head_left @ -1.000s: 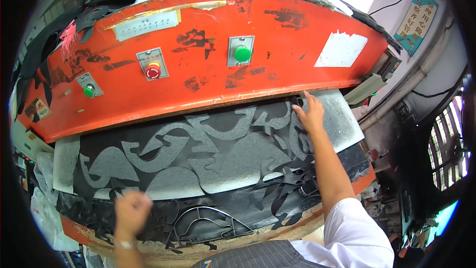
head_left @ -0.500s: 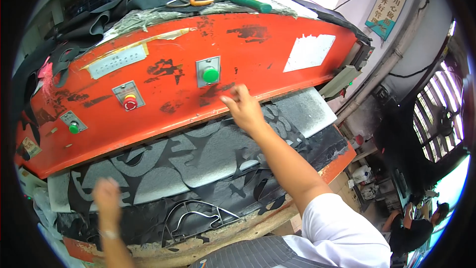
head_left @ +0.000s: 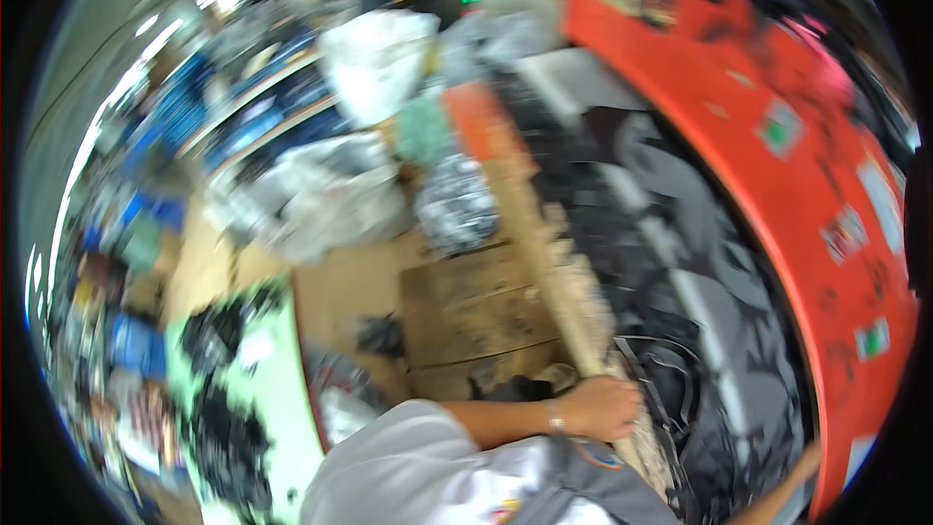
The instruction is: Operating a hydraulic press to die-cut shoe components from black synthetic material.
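My left hand, with a band at its wrist, is curled closed over the wooden front edge of the press bed. Whatever its fingers hold, if anything, is hidden. Close beside it a bent metal-strip cutting die lies on black sheet material. My right hand shows only in part at the lower right, by the lower edge of the red press beam; its fingers are hard to make out. Under the beam lies a grey sheet with dark cut shapes on it.
Green buttons and a red button sit on the beam. White bags and a silvery bundle stand past the bed's far end. A pale green table with black scraps is at the left; flattened cardboard covers the floor.
The view has swung far to the left, bringing in bags, shelves and the green table. My left hand is now closed at the wooden edge; my right is low by the beam.
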A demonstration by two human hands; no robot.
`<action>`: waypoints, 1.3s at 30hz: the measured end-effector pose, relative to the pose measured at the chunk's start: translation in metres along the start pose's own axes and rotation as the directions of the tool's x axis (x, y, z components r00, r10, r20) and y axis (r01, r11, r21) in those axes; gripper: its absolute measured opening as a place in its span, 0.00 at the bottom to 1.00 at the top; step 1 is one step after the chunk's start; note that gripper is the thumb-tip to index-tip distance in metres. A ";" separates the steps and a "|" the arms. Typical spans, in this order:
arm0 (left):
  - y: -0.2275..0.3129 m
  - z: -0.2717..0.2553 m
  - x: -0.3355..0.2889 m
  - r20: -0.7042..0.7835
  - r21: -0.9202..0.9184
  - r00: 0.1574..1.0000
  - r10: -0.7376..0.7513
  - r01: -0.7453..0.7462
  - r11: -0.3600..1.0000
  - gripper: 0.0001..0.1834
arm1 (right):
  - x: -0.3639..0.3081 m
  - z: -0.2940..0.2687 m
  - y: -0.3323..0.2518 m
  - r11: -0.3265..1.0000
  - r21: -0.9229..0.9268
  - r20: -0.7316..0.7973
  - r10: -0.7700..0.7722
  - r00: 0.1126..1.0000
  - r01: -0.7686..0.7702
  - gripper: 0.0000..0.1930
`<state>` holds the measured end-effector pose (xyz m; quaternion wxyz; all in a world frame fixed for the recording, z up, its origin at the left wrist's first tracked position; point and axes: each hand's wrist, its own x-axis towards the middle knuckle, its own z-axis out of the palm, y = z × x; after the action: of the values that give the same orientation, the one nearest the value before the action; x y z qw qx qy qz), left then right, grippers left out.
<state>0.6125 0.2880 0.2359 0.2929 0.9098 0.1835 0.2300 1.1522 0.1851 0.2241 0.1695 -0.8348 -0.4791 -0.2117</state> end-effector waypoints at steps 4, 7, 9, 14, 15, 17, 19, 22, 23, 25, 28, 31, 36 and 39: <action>0.016 0.012 -0.012 -0.117 0.050 0.991 -0.069 0.075 0.996 0.13 | 0.066 0.064 -0.122 0.944 0.204 0.077 -0.278 0.957 0.258 0.19; 0.030 0.010 -0.011 -0.131 0.099 0.987 -0.091 0.104 0.990 0.13 | 0.082 0.093 -0.180 0.881 0.317 0.114 -0.403 0.908 0.351 0.19; 0.032 0.020 -0.009 -0.175 0.114 0.979 -0.108 0.129 0.985 0.14 | 0.084 0.109 -0.215 0.843 0.381 0.127 -0.455 0.881 0.380 0.19; 0.027 0.042 -0.018 -0.228 0.307 0.971 0.065 0.009 0.952 0.09 | 0.071 0.131 -0.271 0.767 0.496 0.143 -0.534 0.833 0.407 0.19; 0.023 0.052 -0.020 -0.242 0.313 0.967 0.084 -0.005 0.950 0.08 | 0.065 0.132 -0.280 0.755 0.514 0.150 -0.546 0.824 0.407 0.19; 0.021 0.062 -0.025 -0.321 0.362 0.943 0.090 0.034 0.932 0.06 | 0.056 0.133 -0.284 0.744 0.535 0.161 -0.554 0.817 0.400 0.20; 0.026 0.058 -0.031 -0.307 0.351 0.949 0.075 0.039 0.936 0.06 | 0.042 0.134 -0.278 0.747 0.547 0.182 -0.548 0.817 0.379 0.20; 0.039 0.041 -0.046 -0.289 0.325 0.956 0.055 0.044 0.945 0.07 | 0.025 0.133 -0.261 0.758 0.554 0.212 -0.529 0.822 0.345 0.21; 0.041 0.040 -0.047 -0.283 0.326 0.957 0.057 0.040 0.945 0.07 | 0.020 0.133 -0.255 0.762 0.555 0.222 -0.521 0.824 0.333 0.21; 0.041 0.036 -0.049 -0.305 0.333 0.949 0.081 0.027 0.943 0.09 | 0.016 0.130 -0.249 0.765 0.560 0.232 -0.513 0.827 0.317 0.21; 0.039 0.036 -0.052 -0.287 0.352 0.952 0.108 0.000 0.936 0.09 | 0.005 0.121 -0.246 0.771 0.565 0.251 -0.500 0.829 0.294 0.22; 0.021 0.056 -0.050 -0.269 0.333 0.943 0.195 -0.099 0.938 0.10 | -0.002 0.107 -0.254 0.772 0.567 0.265 -0.500 0.825 0.286 0.23; -0.009 0.104 -0.045 -0.323 0.304 0.944 0.071 0.033 0.952 0.10 | -0.011 0.086 -0.266 0.775 0.562 0.307 -0.521 0.797 0.290 0.24; 0.003 0.092 -0.043 -0.314 0.327 0.948 0.058 0.051 0.943 0.09 | -0.029 0.069 -0.258 0.805 0.533 0.351 -0.491 0.797 0.261 0.25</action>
<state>0.6258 0.2240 0.1577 0.1017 0.8969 0.2630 0.3406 0.9272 0.3222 0.1704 0.1922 -0.6800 -0.7022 0.0873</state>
